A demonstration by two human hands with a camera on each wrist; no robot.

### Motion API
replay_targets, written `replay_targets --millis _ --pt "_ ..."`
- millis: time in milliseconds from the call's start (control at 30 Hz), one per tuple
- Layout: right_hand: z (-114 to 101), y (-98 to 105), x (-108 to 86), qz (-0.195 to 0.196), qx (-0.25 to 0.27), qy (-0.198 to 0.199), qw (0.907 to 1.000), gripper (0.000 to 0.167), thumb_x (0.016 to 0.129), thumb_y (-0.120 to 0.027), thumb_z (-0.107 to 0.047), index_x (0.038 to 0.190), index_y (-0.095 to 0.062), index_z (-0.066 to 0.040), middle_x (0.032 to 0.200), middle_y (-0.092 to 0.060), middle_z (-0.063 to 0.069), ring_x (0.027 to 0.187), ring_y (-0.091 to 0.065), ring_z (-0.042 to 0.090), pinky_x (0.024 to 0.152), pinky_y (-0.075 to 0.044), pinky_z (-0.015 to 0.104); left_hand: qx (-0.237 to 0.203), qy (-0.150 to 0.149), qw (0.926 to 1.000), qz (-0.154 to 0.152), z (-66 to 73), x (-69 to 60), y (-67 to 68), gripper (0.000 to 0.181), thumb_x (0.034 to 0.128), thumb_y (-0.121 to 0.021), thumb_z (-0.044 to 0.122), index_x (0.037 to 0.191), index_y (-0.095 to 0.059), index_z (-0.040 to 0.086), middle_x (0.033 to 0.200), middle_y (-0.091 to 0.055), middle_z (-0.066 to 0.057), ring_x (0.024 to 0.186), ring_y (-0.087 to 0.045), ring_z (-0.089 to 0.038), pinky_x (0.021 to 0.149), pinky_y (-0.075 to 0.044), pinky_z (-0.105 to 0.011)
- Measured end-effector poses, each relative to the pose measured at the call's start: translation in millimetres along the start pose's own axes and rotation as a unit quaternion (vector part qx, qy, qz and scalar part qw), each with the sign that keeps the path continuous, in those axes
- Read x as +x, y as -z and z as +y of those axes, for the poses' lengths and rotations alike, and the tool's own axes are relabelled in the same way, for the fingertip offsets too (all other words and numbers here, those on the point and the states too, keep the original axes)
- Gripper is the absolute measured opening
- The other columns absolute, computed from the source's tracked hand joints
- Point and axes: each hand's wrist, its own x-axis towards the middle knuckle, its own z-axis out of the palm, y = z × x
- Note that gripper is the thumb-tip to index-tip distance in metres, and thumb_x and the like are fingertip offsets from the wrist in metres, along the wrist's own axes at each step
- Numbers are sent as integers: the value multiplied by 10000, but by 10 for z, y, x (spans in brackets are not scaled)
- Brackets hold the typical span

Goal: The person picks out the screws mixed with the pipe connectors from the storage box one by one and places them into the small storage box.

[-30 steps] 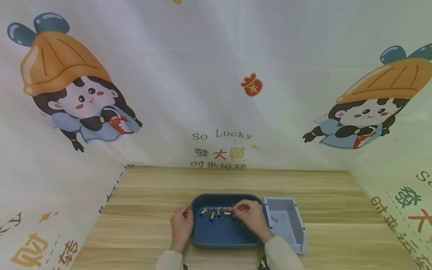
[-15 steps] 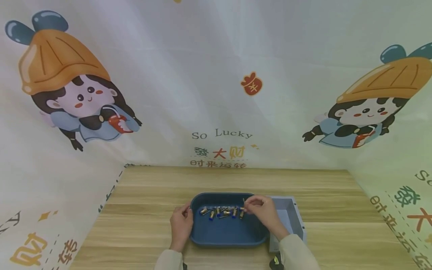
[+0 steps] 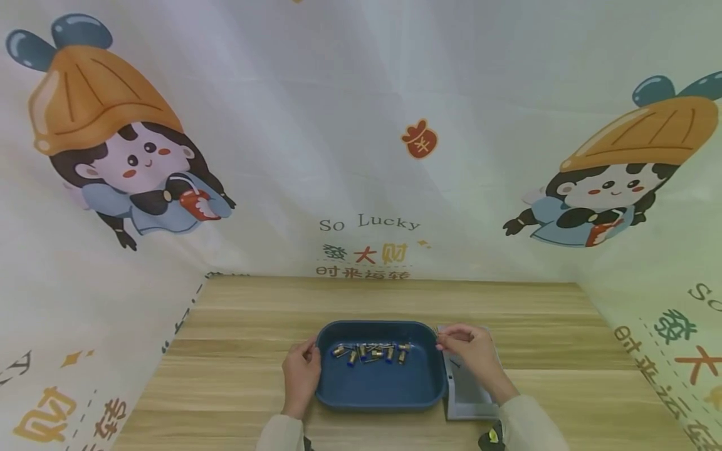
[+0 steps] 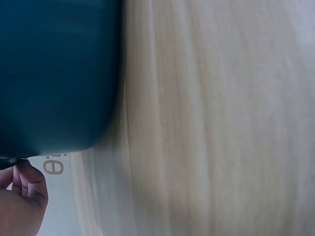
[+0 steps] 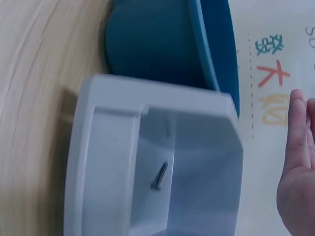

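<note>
My left hand (image 3: 301, 376) grips the left rim of a dark blue tray (image 3: 380, 394), thumb and finger pinching the edge in the left wrist view. Inside the tray, brass fittings (image 3: 389, 354) with blue ends lie mixed with thin screws (image 3: 369, 360) towards its back. My right hand (image 3: 472, 352) is above the near-side junction of the tray's right rim and a grey bin (image 3: 470, 410), thumb and forefinger pinched on what looks like a thin screw, mostly hidden. One screw (image 5: 160, 176) lies on the grey bin's floor.
The bin stands against the tray's right side on a wood-grain table (image 3: 242, 351). A pale printed cloth (image 3: 361, 156) rises behind the table and along both sides.
My right hand has lifted a thin screw out of the tray's pile and moved right, over to the grey bin. My left hand stays on the tray rim.
</note>
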Motion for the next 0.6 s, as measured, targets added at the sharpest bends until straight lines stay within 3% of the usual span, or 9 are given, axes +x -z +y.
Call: replay_targets --millis 233,600 --pt "76 156 -19 229 191 -174 9994 101 845 -618 54 926 -631 115 750 -691 -23 699 -664 57 716 -565 239 -33 65 10000 4 -6 8 8 242 853 -577 -39 1068 -661 -112 854 -604 -162 757 -557 -195 603 -446 -186" --pt "218 265 -99 720 -523 -426 9951 115 847 -625 31 925 -636 115 781 -707 49 680 -644 45 699 -547 212 -50 95 9999 -18 -8 2 3 242 859 -578 -23 1070 -663 -105 864 -608 -172 760 -554 -193 602 -441 -182"
